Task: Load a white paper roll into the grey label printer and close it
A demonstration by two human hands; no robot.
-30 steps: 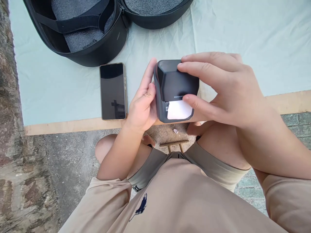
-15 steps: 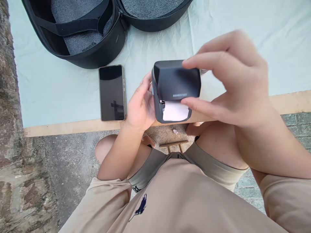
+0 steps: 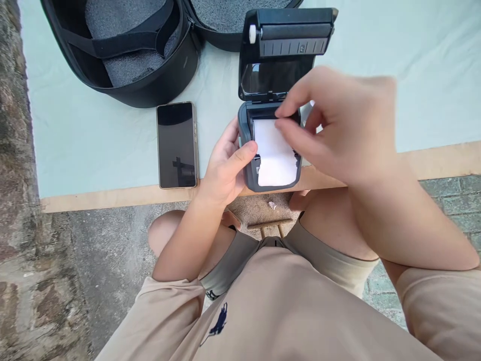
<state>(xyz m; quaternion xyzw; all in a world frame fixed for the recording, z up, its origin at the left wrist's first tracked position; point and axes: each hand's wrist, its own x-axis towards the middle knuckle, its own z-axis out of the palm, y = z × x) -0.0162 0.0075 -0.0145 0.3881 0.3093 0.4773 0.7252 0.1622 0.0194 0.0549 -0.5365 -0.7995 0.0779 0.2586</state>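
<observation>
Over the near edge of the counter (image 3: 93,150), the open printer (image 3: 252,175) runs lengthwise from the body, paper (image 3: 276,150) end nearest. The left hand (image 3: 227,168) clamps its side; whether the right hand (image 3: 340,125) pinches the paper, I cannot tell.

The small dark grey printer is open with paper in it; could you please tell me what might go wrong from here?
The white paper strip might tear or crease, with the right hand at its upper end. The black hinged lid, standing open, could drop onto that hand. The dark grey printer, gripped by the left hand beside the pale wooden table edge, may slip off.
</observation>
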